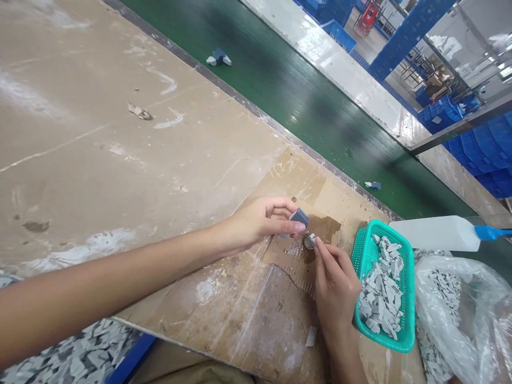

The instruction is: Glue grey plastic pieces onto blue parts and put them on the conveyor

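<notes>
Near the middle of the wooden table, my left hand (pixel 276 217) pinches a dark blue-grey piece (pixel 300 216) between thumb and fingers; a lighter bit shows beneath the thumb. Just to its right, my right hand (pixel 334 266) grips a small light grey piece (pixel 312 239) between thumb and forefinger. That small piece is over a small round metallic dish (pixel 308 241), which rests on a wet-stained cardboard sheet (pixel 288 250). The two held pieces are close together but apart.
A green basket (pixel 407 298) of grey pieces stands right of my right hand, beside a white bottle (pixel 440 233) and a clear plastic bag (pixel 476 298) of pieces. Beyond the table edge runs a green conveyor (pixel 280 90) with assembled pieces (pixel 219 57). A blue bin (pixel 134 357) sits lower left.
</notes>
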